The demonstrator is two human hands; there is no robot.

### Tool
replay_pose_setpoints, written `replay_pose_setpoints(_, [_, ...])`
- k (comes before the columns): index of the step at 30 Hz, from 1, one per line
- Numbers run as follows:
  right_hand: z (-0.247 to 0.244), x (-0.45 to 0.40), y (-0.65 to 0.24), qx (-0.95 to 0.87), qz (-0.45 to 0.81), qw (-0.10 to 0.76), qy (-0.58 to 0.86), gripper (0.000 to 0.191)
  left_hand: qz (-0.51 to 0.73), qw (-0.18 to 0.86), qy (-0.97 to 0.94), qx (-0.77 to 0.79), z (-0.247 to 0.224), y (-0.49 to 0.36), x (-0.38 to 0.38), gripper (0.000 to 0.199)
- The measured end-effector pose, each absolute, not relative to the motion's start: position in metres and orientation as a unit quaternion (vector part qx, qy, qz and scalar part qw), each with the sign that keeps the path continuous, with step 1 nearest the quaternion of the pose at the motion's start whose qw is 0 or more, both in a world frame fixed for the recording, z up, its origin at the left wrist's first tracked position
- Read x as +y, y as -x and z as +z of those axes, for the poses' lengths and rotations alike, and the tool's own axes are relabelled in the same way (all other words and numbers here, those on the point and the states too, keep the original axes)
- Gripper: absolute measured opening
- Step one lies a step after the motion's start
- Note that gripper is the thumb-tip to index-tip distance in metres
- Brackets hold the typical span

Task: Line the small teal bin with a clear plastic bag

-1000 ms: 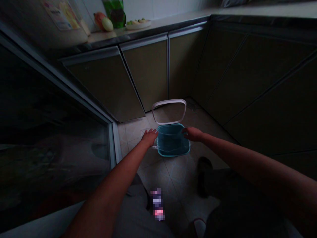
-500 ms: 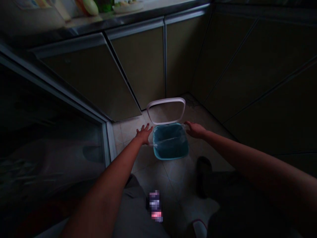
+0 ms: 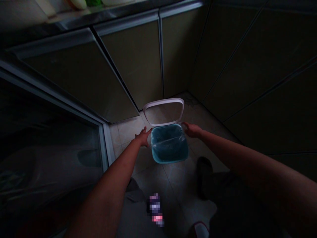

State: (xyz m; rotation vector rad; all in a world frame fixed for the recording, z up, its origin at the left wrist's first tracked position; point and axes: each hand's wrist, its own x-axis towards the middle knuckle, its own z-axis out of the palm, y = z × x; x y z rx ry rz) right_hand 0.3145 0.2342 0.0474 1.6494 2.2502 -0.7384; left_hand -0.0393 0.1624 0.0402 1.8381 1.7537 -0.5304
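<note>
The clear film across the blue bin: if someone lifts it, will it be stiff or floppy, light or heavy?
The clear film will probably be floppy, since it wrinkles between the left hand and the right hand. It seems light for its size, because the blue bin shows through it.

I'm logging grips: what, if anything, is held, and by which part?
The right hand appears to hold clear plastic by its edge; whether the left hand grips it is unclear.

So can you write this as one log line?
left hand: open, beside blue bin; right hand: at bin's far right corner; clear plastic: across bin opening; pale ring: behind bin
</note>
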Motion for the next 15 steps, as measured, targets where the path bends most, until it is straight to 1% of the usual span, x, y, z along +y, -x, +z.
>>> replay_pose_setpoints(3, [0.045,0.234,-0.315,0.759,-0.299,0.13,-0.563,0.067,-0.201,0.27,-0.688,0.643,0.037,0.04,0.162,0.142])
replay_pose_setpoints(6, [0.044,0.231,-0.317,0.743,-0.364,0.132,-0.547,0.073,-0.211,0.267,-0.699,0.629,0.038,0.039,0.157,0.14])
replay_pose_setpoints(8, [0.042,0.228,-0.319,0.741,-0.383,0.131,-0.535,0.077,-0.22,0.262,-0.703,0.623,0.04,0.039,0.151,0.137])
replay_pose_setpoints(11, [0.035,0.224,-0.324,0.773,-0.358,0.119,-0.51,0.081,-0.222,0.254,-0.71,0.619,0.043,0.038,0.138,0.131])
replay_pose_setpoints(15, [0.027,0.219,-0.331,0.818,-0.324,0.099,-0.465,0.084,-0.207,0.247,-0.719,0.615,0.049,0.038,0.121,0.134])
